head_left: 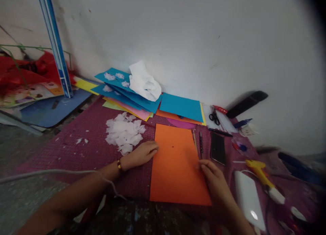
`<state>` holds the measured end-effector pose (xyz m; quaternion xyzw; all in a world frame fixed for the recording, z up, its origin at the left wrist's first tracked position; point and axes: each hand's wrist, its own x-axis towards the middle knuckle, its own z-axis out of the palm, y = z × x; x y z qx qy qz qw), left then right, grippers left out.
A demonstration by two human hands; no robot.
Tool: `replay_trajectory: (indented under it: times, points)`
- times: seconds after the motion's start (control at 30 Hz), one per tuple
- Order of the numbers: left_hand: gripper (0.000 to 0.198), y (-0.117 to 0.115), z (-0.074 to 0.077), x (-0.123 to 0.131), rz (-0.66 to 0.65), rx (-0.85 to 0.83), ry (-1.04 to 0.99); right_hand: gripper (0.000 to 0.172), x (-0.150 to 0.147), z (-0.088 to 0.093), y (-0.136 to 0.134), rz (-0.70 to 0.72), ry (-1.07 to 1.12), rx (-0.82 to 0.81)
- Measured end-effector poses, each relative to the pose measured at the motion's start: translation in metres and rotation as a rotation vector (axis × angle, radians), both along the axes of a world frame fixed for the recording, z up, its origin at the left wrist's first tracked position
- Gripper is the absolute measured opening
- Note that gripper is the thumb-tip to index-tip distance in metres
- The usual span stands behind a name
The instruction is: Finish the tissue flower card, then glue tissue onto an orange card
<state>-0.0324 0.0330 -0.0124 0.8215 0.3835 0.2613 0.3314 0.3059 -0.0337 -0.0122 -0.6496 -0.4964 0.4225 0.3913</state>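
An orange sheet of paper (178, 167) lies lengthwise before me on the dark red tabletop, with a few small dark specks on it. My left hand (141, 154), wearing a beaded bracelet, has its fingers pinched at the sheet's left edge. At the right edge my right hand (214, 175) is closed on the paper's side, its fingertips partly blurred. Just beyond my left hand sits a pile of torn white tissue pieces (124, 131). A pen (201, 143) and a dark phone (218, 148) lie past my right hand.
Blue sheets with tissue tufts (114, 79) and crumpled white tissue (145, 82) lean near the wall. Right of them are a blue sheet (180, 108) and scissors (214, 117). A yellow glue gun (259, 172) and white power bank (249, 197) lie right; a cable (63, 171) crosses my left forearm.
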Motion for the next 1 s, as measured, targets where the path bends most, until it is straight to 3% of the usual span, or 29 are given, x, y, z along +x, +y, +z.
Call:
replay_trajectory:
  times: [0.17, 0.43, 0.57, 0.67, 0.8, 0.9, 1.0]
  points:
    - [0.021, -0.003, 0.000, -0.002, 0.007, 0.044, 0.037, 0.029, -0.020, 0.013, 0.014, 0.209, -0.107, 0.061]
    - [0.018, -0.018, 0.002, -0.002, -0.099, 0.189, 0.126, 0.028, -0.028, -0.004, 0.024, 0.112, -0.028, 0.094]
    - [0.023, -0.018, 0.013, -0.001, -0.102, 0.210, 0.236, 0.026, -0.019, -0.009, 0.027, 0.111, -0.057, 0.090]
    - [0.028, 0.002, 0.028, -0.008, -0.049, 0.282, 0.518, 0.023, -0.015, -0.012, 0.029, 0.153, -0.042, 0.073]
    - [0.040, 0.057, 0.044, -0.015, 0.093, 0.338, 0.873, 0.016, -0.018, -0.017, 0.032, 0.197, -0.015, 0.071]
    - [0.042, 0.093, 0.043, -0.011, 0.103, 0.334, 0.906, 0.016, -0.021, -0.021, 0.034, 0.182, -0.012, 0.089]
    - [0.037, 0.112, 0.039, -0.007, 0.079, 0.318, 0.879, 0.017, -0.022, -0.025, 0.035, 0.185, -0.005, 0.096]
